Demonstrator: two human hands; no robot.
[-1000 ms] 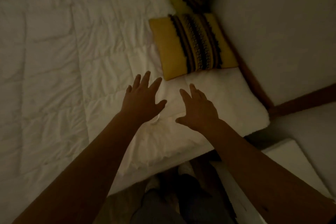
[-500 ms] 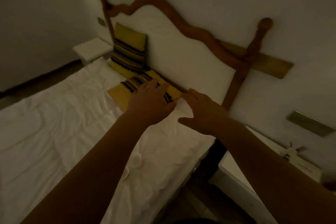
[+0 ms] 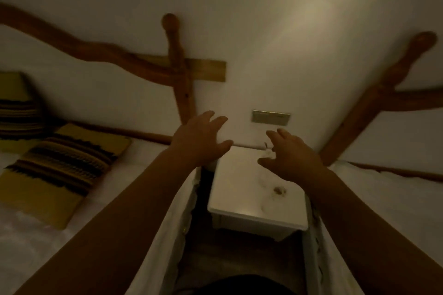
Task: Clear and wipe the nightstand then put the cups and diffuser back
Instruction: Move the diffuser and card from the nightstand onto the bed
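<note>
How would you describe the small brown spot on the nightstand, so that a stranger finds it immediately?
Between the two white beds stands a white nightstand against the wall. On its top, toward the right side and just below the person's right hand, lies a small brownish spot. It is the only dark mark on that pale surface.

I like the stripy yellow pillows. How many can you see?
2. One pillow lies flat on the left bed; the other pillow leans on the headboard behind it, cut off by the picture's edge.
</note>
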